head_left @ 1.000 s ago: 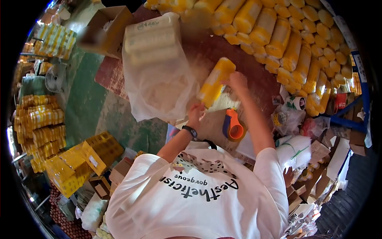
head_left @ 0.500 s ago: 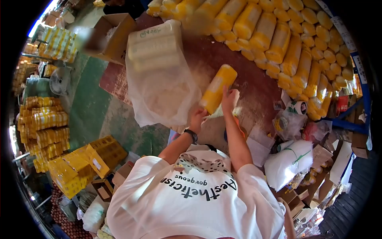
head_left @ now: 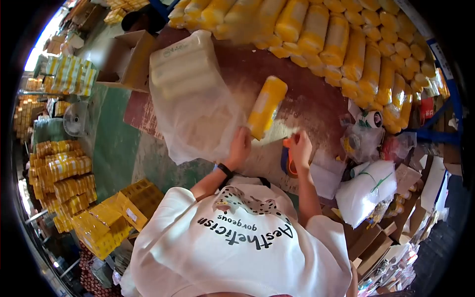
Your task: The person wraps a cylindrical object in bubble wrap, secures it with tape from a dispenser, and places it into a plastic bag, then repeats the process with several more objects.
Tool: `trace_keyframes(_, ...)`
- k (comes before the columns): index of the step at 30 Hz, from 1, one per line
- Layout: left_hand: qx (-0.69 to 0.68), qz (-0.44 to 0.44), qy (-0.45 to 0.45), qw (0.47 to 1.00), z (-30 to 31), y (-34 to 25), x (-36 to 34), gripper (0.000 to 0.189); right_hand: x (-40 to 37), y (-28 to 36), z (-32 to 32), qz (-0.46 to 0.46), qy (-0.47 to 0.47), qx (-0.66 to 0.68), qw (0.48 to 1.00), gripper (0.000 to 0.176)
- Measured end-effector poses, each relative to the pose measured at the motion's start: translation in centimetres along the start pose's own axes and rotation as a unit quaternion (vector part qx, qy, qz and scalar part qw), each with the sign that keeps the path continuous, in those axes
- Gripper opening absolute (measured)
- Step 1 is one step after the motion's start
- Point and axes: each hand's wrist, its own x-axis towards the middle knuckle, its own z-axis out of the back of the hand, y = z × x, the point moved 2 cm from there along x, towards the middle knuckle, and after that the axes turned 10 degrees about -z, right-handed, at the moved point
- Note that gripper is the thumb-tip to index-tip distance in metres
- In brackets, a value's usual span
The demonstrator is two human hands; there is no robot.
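A yellow-wrapped cylindrical package (head_left: pixel 267 106) with a paler band lies tilted on the worn red-brown surface. At its lower left end is my left hand (head_left: pixel 240 147), fingers bent and closed against it, partly hidden from above. My right hand (head_left: pixel 300 147) is closed at the upper end of an orange and blue tape dispenser (head_left: pixel 291 169), apart from the package. Left of the package, a translucent white plastic bag (head_left: pixel 198 111) holds several pale wrapped cylinders at its far end; its near part lies slack beside my left hand.
Yellow-wrapped cylinders (head_left: pixel 336 44) are stacked along the far right. An open cardboard box (head_left: pixel 141 62) stands at the back left. Yellow-taped cartons (head_left: pixel 111 218) sit at the near left. A white bundle tied with green string (head_left: pixel 366 193) lies to the right, by a blue frame (head_left: pixel 435 133).
My right hand has let go of the yellow package and moved down to the tape dispenser. My left hand remains at the package's lower end. The view has shifted slightly.
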Motion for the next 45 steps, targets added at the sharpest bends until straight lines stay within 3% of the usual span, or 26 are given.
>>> trace_keyframes(3,0.046,-0.177,0.107,0.977,2.2,-3.3,5.6,0.024,-4.8,-4.4,0.0,-0.073,0.152,-0.134,0.977,0.038)
trace_keyframes(6,0.128,-0.361,0.246,0.890,1.7,-3.6,9.1,0.027,-9.4,-8.1,-3.6,-0.037,0.042,-0.237,0.970,0.055)
trace_keyframes(9,0.178,-0.392,0.375,0.821,0.1,-2.1,8.8,0.026,-9.9,-10.8,-7.3,-0.025,0.021,-0.290,0.957,0.066)
trace_keyframes(10,0.164,-0.309,0.442,0.826,-0.4,-2.2,9.2,0.028,-10.1,-11.0,-6.9,-0.026,-0.004,-0.237,0.971,0.061)
trace_keyframes(13,0.063,-0.184,0.411,0.891,-0.2,-4.3,10.4,0.035,-10.7,-9.7,-4.9,-0.022,-0.075,-0.072,0.994,0.047)
trace_keyframes(16,-0.143,-0.169,0.351,0.910,-0.5,-5.6,11.0,0.046,-12.4,-9.4,-2.9,0.072,-0.046,-0.027,0.996,0.041)
trace_keyframes(19,-0.261,-0.105,0.426,0.860,0.5,-7.2,11.6,0.056,-13.5,-6.8,-1.3,0.135,-0.063,0.036,0.988,0.034)
trace_keyframes(22,-0.345,-0.085,0.565,0.745,0.3,-6.0,12.2,0.044,-14.3,-4.5,-0.7,0.134,-0.048,0.080,0.987,0.032)
trace_keyframes(25,-0.252,-0.054,0.590,0.765,1.4,-5.9,11.9,0.026,-15.0,-2.3,0.3,0.126,-0.043,0.082,0.988,0.034)
trace_keyframes(28,-0.215,-0.048,0.533,0.817,2.5,-5.3,11.3,0.012,-15.5,-1.9,-0.2,0.165,-0.018,0.107,0.980,0.037)
trace_keyframes(31,-0.162,-0.058,0.475,0.863,2.1,-3.2,11.4,0.011,-16.1,-0.9,-2.5,0.077,0.024,0.200,0.976,0.038)
trace_keyframes(35,-0.036,-0.159,0.496,0.853,-0.8,-1.9,14.6,0.011,-15.3,4.5,-2.4,-0.080,0.117,0.342,0.929,0.035)
trace_keyframes(37,0.009,-0.176,0.507,0.843,-0.8,-4.0,17.5,0.012,-14.9,5.5,-2.9,-0.089,0.089,0.412,0.902,0.035)
trace_keyframes(40,0.003,-0.181,0.476,0.861,-2.2,-1.8,21.9,0.012,-14.8,5.8,-5.1,-0.112,0.044,0.477,0.871,0.033)
trace_keyframes(42,-0.010,-0.199,0.503,0.841,-2.8,-1.4,23.5,0.011,-15.4,5.7,-6.9,-0.130,0.023,0.512,0.849,0.032)
trace_keyframes(45,-0.039,-0.218,0.531,0.818,-3.9,-1.5,23.3,0.010,-16.1,6.2,-7.6,-0.162,0.120,0.461,0.864,0.029)
